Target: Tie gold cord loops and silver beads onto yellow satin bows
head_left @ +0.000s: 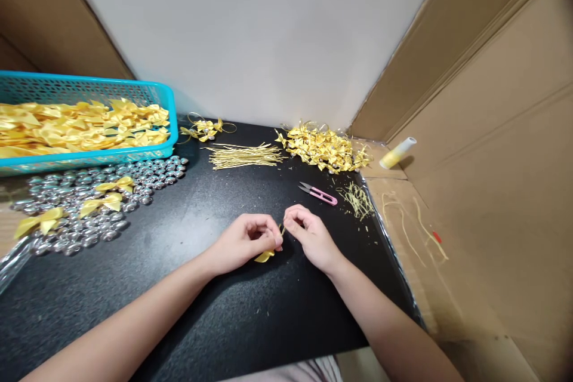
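Near the middle of the black table, my left hand (250, 242) pinches a yellow bow (265, 256), whose lower loop shows beneath the fingers. Just to the right, my right hand (311, 236) is closed with thumb and forefinger on a thin gold cord (282, 230) that runs between the two hands. The fingertips of both hands are close together but apart. Most of the bow is hidden by my left fingers. Beyond my right hand lies a pair of pink-handled snips (320, 193).
A turquoise basket (172, 113) of yellow bows stands at the left, above many silver beads (92, 236) with several loose bows. Gold cords (244, 156), a heap of finished bows (324, 146), cord scraps (358, 200) and a spool tube (397, 153) lie further back. Cardboard walls the right side.
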Motion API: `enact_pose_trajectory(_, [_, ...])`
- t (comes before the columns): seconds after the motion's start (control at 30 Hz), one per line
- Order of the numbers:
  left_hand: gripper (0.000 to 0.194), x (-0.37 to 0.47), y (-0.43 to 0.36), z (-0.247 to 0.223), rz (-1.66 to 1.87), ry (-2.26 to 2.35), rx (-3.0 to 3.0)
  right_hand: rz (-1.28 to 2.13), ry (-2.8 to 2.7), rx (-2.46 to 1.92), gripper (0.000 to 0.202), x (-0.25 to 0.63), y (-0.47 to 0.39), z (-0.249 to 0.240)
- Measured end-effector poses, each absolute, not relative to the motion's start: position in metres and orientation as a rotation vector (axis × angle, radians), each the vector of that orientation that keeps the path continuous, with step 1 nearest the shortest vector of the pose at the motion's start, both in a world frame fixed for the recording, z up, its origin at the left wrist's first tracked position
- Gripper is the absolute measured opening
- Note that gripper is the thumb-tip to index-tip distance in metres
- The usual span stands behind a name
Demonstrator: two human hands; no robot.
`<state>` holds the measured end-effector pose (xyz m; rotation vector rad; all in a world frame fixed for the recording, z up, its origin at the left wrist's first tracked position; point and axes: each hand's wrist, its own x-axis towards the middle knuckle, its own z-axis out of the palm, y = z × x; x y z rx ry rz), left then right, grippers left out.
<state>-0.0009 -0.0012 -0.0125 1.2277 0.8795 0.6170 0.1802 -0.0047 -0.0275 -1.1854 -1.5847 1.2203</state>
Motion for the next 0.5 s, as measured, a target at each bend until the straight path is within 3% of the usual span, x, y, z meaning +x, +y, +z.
enact_pose_trajectory(0.5, [0.027, 0.0, 0.0021, -0.0067, 0.639, 0.969, 1.102, 1.184, -1.535, -1.136, 0.035, 0.1806, -0.0046, -0.0252])
